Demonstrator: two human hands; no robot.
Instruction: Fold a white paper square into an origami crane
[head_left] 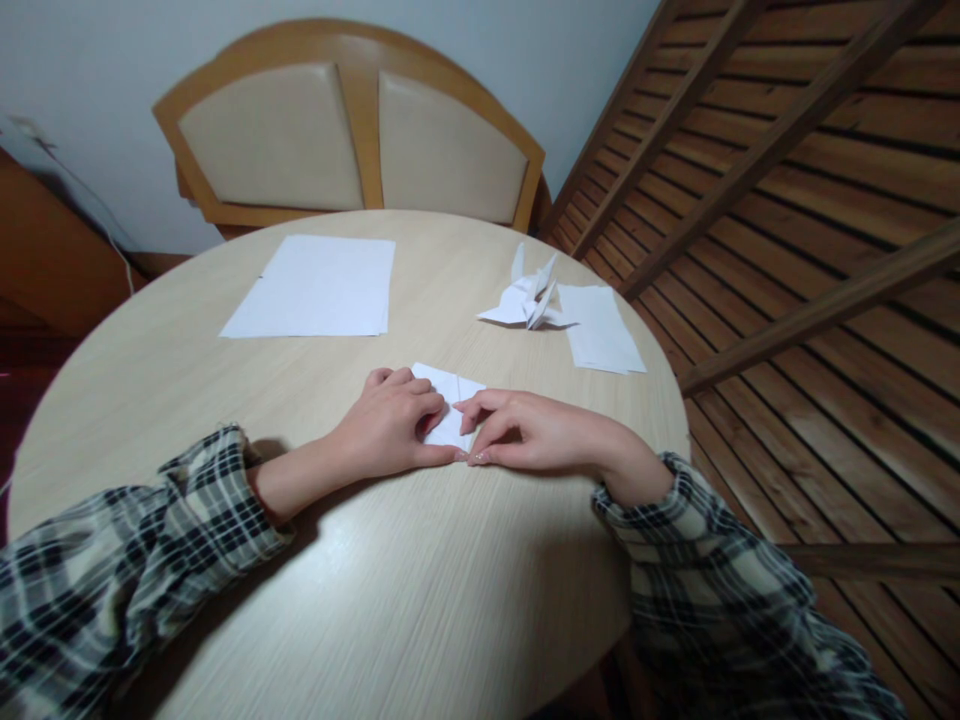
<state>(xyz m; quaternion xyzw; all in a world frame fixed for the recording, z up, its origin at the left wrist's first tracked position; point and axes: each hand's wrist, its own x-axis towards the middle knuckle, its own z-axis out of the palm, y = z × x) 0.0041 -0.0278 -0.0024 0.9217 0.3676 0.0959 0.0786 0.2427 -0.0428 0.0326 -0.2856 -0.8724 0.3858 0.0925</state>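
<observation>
"Since both hands meet over one item, how is it entered?"

"Item one: folded paper [448, 385], white, on the pale tabletop [390, 600], under and between the fingers. Far edge slants, its left corner lying farther from the wearer than its right; visible part narrows toward the thumb tips. A crease runs from the far edge toward the wearer. Long axis: cannot be told, hands covering the sides."

"State of grip?"

"Left hand [394, 415]: fingers curled on the paper, thumb stretched to its near end. Right hand [517, 425]: bent fingers over the right side, thumb at the near end, close by the left thumb. Whether either pinches, I cannot tell."

"Remaining stock?"

"Beyond the left hand: large white sheets [311, 290]. Beyond the right hand: origami birds [521, 300], wings raised, count unclear; just right of them, smaller sheets [604, 330]. Farthest from the grip: one padded chair [364, 120]."
</observation>
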